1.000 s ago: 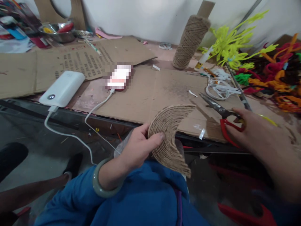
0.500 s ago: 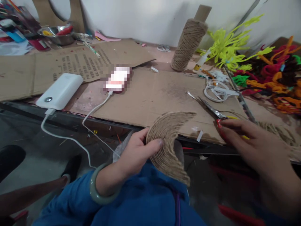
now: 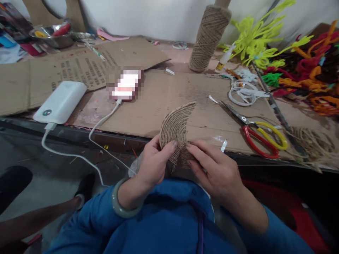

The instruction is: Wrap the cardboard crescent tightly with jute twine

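The left hand [image 3: 153,164] grasps the twine crescent [image 3: 173,125], thumb pressed on its upper face and fingers behind, with no gap between. The right hand [image 3: 221,167] is half curled, fingertips touching the crescent's inner edge; whether they pinch it, I cannot tell. The crescent is held up at the table's [image 3: 91,109] front edge. Scissors [image 3: 244,120] lie toward the cardboard sheet's [image 3: 148,113] front right corner.

Left hand [image 3: 151,165] closed in a pinch, thumb [image 3: 168,151] pressed on top, and just to its right the right hand [image 3: 221,171] angles inward, fingers [image 3: 202,151] bent and pointing left!
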`<state>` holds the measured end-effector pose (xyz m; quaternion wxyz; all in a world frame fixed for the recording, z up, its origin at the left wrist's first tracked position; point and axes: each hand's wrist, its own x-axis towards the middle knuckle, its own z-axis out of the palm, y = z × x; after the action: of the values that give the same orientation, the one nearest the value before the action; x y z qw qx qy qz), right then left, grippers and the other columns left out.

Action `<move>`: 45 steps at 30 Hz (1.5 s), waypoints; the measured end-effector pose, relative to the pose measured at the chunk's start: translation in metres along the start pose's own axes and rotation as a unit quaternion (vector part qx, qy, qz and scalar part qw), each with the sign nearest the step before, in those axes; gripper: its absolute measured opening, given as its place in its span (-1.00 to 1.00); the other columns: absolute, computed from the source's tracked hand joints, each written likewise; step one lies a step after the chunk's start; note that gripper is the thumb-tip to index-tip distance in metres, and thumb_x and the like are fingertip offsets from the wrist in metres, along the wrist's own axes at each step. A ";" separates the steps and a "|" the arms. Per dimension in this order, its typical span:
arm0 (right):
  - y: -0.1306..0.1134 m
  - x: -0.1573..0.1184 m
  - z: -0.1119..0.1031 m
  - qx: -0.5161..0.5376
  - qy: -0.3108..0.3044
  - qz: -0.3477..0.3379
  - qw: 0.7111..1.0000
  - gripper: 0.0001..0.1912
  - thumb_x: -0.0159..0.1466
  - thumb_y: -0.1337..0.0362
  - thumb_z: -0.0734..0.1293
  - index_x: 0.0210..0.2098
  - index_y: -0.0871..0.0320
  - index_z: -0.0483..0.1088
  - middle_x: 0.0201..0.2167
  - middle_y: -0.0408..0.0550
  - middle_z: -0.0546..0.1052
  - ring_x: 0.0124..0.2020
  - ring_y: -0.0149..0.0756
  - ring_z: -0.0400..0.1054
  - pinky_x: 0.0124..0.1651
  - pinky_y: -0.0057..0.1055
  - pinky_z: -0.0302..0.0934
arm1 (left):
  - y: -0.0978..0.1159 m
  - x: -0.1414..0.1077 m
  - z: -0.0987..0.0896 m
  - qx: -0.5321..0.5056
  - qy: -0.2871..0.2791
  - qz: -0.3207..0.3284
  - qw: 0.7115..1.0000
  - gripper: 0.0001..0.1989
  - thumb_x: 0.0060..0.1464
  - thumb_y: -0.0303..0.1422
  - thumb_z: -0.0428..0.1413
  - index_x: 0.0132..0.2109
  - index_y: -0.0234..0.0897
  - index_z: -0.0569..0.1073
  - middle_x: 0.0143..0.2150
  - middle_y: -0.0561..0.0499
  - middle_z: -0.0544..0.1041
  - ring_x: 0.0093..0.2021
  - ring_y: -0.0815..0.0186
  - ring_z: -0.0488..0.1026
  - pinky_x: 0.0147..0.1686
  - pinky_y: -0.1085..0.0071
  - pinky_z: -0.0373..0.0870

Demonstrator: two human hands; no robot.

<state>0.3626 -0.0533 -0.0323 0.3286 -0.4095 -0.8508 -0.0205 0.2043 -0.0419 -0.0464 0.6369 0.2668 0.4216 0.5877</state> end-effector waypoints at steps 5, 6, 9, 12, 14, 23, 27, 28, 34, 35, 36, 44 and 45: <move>0.002 0.000 -0.002 0.015 -0.017 -0.003 1.000 -0.74 0.31 0.36 0.28 -0.06 0.32 0.49 -0.07 0.27 0.58 -0.12 -0.06 0.54 -0.07 -0.21 0.48 | -0.001 0.001 -0.001 -0.004 0.010 -0.008 1.000 -0.82 -0.06 -0.36 0.29 -0.25 -0.28 0.54 -0.33 0.03 0.61 -0.29 0.31 0.52 -0.20 0.39 0.46; 0.004 0.000 -0.004 0.045 -0.024 0.010 0.999 -0.72 0.32 0.34 0.27 -0.03 0.32 0.48 -0.04 0.27 0.57 -0.07 -0.08 0.53 -0.03 -0.23 0.47 | -0.001 0.002 -0.001 0.000 0.012 -0.008 1.000 -0.80 -0.07 -0.35 0.30 -0.25 -0.28 0.54 -0.32 0.02 0.61 -0.28 0.30 0.52 -0.19 0.39 0.46; 0.009 -0.002 -0.008 0.146 -0.038 0.077 0.986 -0.67 0.35 0.32 0.24 0.09 0.22 0.40 0.03 0.16 0.55 0.00 -0.19 0.50 0.04 -0.28 0.43 | -0.001 0.004 -0.003 0.008 0.009 -0.008 1.000 -0.78 -0.09 -0.33 0.31 -0.25 -0.29 0.54 -0.32 0.02 0.61 -0.26 0.29 0.53 -0.17 0.37 0.46; 0.012 0.000 -0.008 0.202 -0.046 0.161 0.965 -0.65 0.37 0.28 0.22 0.13 0.13 0.36 -0.07 0.03 0.61 -0.13 -0.26 0.55 -0.06 -0.31 0.46 | -0.001 0.003 -0.002 0.001 -0.010 -0.011 1.000 -0.79 -0.09 -0.33 0.31 -0.25 -0.27 0.53 -0.32 0.02 0.61 -0.27 0.29 0.53 -0.18 0.37 0.47; 0.013 0.004 -0.006 0.209 -0.058 0.196 0.956 -0.70 0.38 0.25 0.20 0.03 0.13 0.43 -0.19 -0.01 0.64 -0.21 -0.27 0.56 -0.15 -0.35 0.46 | -0.002 0.002 -0.001 0.001 -0.024 -0.011 1.000 -0.81 -0.07 -0.34 0.31 -0.27 -0.27 0.54 -0.33 0.03 0.61 -0.29 0.31 0.53 -0.21 0.39 0.47; 0.013 0.016 -0.003 0.173 -0.109 0.164 0.965 -0.81 0.30 0.31 0.24 -0.27 0.13 0.52 -0.43 -0.11 0.63 -0.44 -0.33 0.52 -0.37 -0.46 0.37 | 0.004 0.004 -0.007 0.028 -0.051 -0.062 0.996 -0.71 -0.17 -0.30 0.39 -0.26 -0.31 0.57 -0.32 -0.02 0.64 -0.35 0.28 0.55 -0.29 0.37 0.52; 0.010 0.017 -0.006 0.129 -0.142 0.086 0.978 -0.78 0.32 0.35 0.21 -0.28 0.15 0.51 -0.43 -0.11 0.63 -0.42 -0.34 0.52 -0.39 -0.47 0.33 | 0.008 0.006 -0.006 0.001 -0.056 -0.097 0.994 -0.74 -0.17 -0.33 0.39 -0.28 -0.33 0.60 -0.33 -0.03 0.65 -0.35 0.28 0.57 -0.27 0.39 0.53; 0.009 0.017 -0.006 0.117 -0.138 0.072 0.981 -0.78 0.33 0.35 0.21 -0.28 0.16 0.51 -0.42 -0.11 0.63 -0.42 -0.33 0.53 -0.39 -0.47 0.33 | 0.008 0.005 -0.005 -0.006 -0.048 -0.094 0.994 -0.77 -0.16 -0.35 0.38 -0.29 -0.32 0.61 -0.35 -0.02 0.65 -0.35 0.30 0.57 -0.27 0.40 0.53; 0.005 0.017 -0.006 0.094 -0.144 0.065 0.983 -0.74 0.37 0.28 0.18 -0.24 0.15 0.50 -0.37 -0.10 0.65 -0.37 -0.31 0.55 -0.34 -0.44 0.34 | 0.002 0.003 -0.006 -0.006 -0.014 -0.058 0.998 -0.85 -0.13 -0.39 0.36 -0.34 -0.30 0.61 -0.41 0.05 0.62 -0.42 0.38 0.52 -0.34 0.47 0.49; 0.005 0.017 -0.007 0.094 -0.144 0.076 0.982 -0.73 0.38 0.27 0.16 -0.23 0.15 0.50 -0.35 -0.09 0.65 -0.36 -0.30 0.56 -0.33 -0.43 0.35 | 0.002 0.003 -0.007 -0.008 -0.011 -0.054 0.998 -0.85 -0.13 -0.38 0.36 -0.34 -0.30 0.61 -0.41 0.06 0.62 -0.42 0.39 0.52 -0.34 0.48 0.49; 0.006 0.018 -0.008 0.093 -0.144 0.089 0.981 -0.71 0.38 0.26 0.15 -0.23 0.14 0.50 -0.34 -0.08 0.66 -0.35 -0.30 0.56 -0.33 -0.43 0.35 | 0.003 0.003 -0.007 -0.009 -0.008 -0.049 0.999 -0.85 -0.13 -0.38 0.37 -0.35 -0.30 0.61 -0.41 0.06 0.62 -0.42 0.39 0.52 -0.33 0.47 0.49; 0.007 0.020 -0.011 0.112 -0.190 0.116 0.969 -0.72 0.33 0.28 0.16 -0.39 0.13 0.47 -0.53 -0.14 0.58 -0.54 -0.39 0.44 -0.48 -0.50 0.21 | 0.007 0.002 -0.006 -0.006 0.002 -0.048 0.999 -0.71 -0.22 -0.26 0.40 -0.35 -0.33 0.58 -0.38 -0.03 0.63 -0.36 0.26 0.56 -0.27 0.35 0.52; 0.008 0.020 -0.011 0.112 -0.181 0.118 0.970 -0.72 0.33 0.28 0.17 -0.40 0.13 0.46 -0.54 -0.15 0.56 -0.55 -0.40 0.42 -0.48 -0.51 0.20 | 0.006 0.001 -0.006 -0.013 -0.004 -0.050 0.999 -0.68 -0.22 -0.24 0.40 -0.33 -0.33 0.58 -0.36 -0.05 0.63 -0.34 0.24 0.56 -0.25 0.32 0.52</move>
<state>0.3649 -0.0380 -0.0140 0.2132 -0.4646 -0.8387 0.1877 0.1963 -0.0405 -0.0446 0.6706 0.2395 0.4241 0.5595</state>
